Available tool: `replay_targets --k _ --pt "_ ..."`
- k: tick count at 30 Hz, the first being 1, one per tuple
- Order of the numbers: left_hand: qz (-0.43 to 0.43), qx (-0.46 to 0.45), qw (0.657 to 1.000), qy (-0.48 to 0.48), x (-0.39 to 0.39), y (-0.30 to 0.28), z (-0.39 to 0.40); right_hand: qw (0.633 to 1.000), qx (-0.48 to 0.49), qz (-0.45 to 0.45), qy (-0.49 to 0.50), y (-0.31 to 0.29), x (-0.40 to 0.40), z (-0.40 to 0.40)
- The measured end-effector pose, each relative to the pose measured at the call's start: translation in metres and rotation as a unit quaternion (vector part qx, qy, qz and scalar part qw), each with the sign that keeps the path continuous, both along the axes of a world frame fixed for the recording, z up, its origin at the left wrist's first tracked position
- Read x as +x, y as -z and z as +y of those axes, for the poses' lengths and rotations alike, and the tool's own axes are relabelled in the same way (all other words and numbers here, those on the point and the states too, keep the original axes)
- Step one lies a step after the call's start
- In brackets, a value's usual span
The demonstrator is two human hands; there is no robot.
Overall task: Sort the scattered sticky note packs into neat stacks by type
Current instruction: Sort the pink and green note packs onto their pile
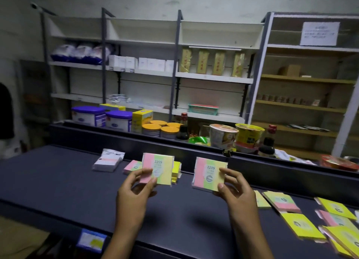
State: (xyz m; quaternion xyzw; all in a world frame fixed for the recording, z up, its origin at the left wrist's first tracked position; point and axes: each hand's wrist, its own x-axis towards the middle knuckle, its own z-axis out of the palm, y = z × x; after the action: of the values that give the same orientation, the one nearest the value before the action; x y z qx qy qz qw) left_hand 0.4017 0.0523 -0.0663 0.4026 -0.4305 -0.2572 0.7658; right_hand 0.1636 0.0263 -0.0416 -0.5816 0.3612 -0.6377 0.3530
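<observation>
My left hand (136, 188) holds up a three-colour sticky note pack (161, 167), pink, green and yellow, marked 2209. My right hand (235, 188) holds a second three-colour pack (206, 173) of the same kind, a little to the right. Behind the left pack, on the dark shelf (58, 181), lie a three-colour stack (132, 166) and a yellow stack (177, 171), partly hidden. A white wrapped pack (107, 161) lies left of them. Several yellow packs (303, 226) and three-colour packs (281, 201) lie scattered at the right.
A raised dark ledge (194, 148) runs behind the shelf, with tubs (116, 120), yellow-lidded jars (161, 129), cup noodles (223, 135) and a sauce bottle (267, 142) beyond it. Wall shelving (174, 74) stands at the back. A price label (91, 240) hangs on the shelf's front edge.
</observation>
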Motion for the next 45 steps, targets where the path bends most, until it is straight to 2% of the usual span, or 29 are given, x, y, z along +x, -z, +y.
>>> replay_targets --k 11,23,31,35,37,41,45 --pt "-0.104 0.059 0.991 -0.065 0.087 0.002 -0.009 1.000 -0.001 0.010 -0.029 -0.004 0.087 -0.018" --pt "-0.236 0.106 0.966 -0.008 0.159 0.004 -0.117 1.000 -0.014 0.015 0.021 -0.021 0.167 -0.076" --pt "-0.345 0.193 0.919 0.002 0.174 0.006 -0.156 0.999 -0.010 0.030 0.034 -0.033 0.192 -0.113" --pt "-0.404 0.205 0.891 0.027 0.175 0.007 -0.160 0.999 -0.007 0.019 0.030 -0.040 0.201 -0.128" --pt "-0.455 0.197 0.868 0.022 0.176 0.006 -0.160 1.000 -0.010 0.017 0.024 -0.042 0.205 -0.134" --pt "-0.566 0.204 0.798 -0.023 0.175 0.003 -0.159 1.000 -0.005 0.025 0.017 -0.038 0.212 -0.147" --pt "-0.610 0.213 0.761 -0.048 0.169 0.004 -0.158 0.999 0.011 0.038 0.025 -0.024 0.217 -0.156"
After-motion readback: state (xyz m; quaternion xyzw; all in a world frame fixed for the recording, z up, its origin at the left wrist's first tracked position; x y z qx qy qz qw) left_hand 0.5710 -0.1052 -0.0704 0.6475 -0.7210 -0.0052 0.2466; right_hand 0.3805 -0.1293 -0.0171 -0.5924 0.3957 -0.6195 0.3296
